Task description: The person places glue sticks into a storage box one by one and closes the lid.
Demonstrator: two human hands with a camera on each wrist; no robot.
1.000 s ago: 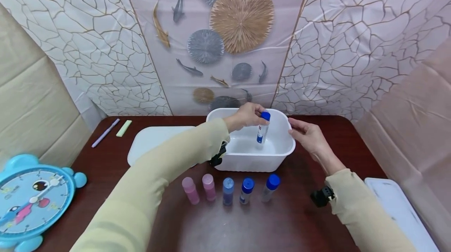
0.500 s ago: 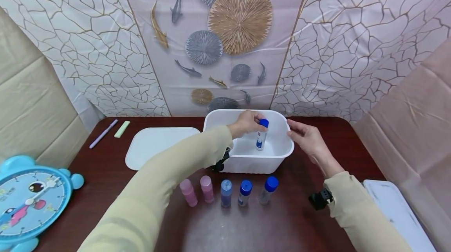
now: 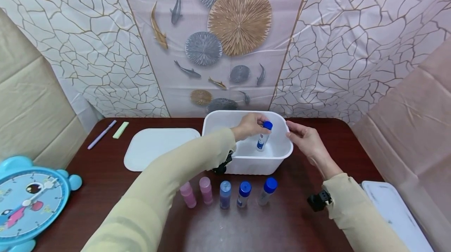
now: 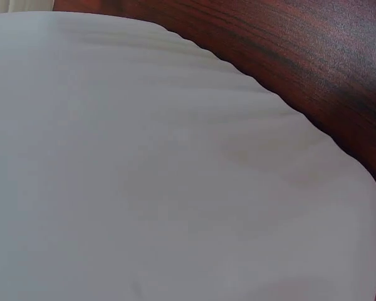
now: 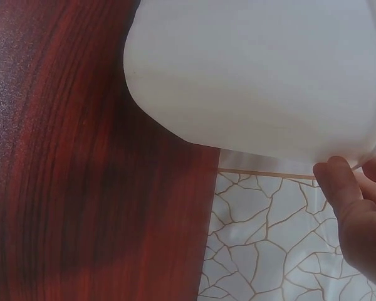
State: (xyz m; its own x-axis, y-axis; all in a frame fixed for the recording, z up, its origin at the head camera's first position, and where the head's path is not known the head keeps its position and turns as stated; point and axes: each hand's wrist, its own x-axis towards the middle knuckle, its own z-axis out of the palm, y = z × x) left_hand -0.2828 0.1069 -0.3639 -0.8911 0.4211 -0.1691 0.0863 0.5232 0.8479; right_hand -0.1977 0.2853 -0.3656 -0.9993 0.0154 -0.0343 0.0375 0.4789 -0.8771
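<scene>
In the head view, my left hand point(image 3: 251, 125) reaches over the white plastic bin point(image 3: 253, 166). Its fingers hold a blue-capped glue stick point(image 3: 262, 141) near the cap. The stick leans slightly to the right, its lower end close over the bin's floor. My right hand point(image 3: 307, 139) is at the bin's right end, fairly straight fingers touching the outer wall just under the rim. In the right wrist view, those fingertips point(image 5: 335, 164) meet the wall of the bin point(image 5: 250, 75). The left wrist view is filled by the bin's outer wall point(image 4: 163, 157); the hand is hidden there.
In front of the bin stand pink glue sticks point(image 3: 206, 191), a translucent blue one point(image 3: 225, 195) and blue-capped ones point(image 3: 244, 195). A white lid point(image 3: 155, 146), lilac pen point(image 3: 102, 134), green strip point(image 3: 121, 130) and toy clock point(image 3: 28, 201) are left. A white board point(image 3: 394, 209) lies right.
My left hand has lowered the glue stick slightly into the bin, and its top has tipped to the right. My right hand keeps its place at the bin's rim. The head view has shifted slightly.
</scene>
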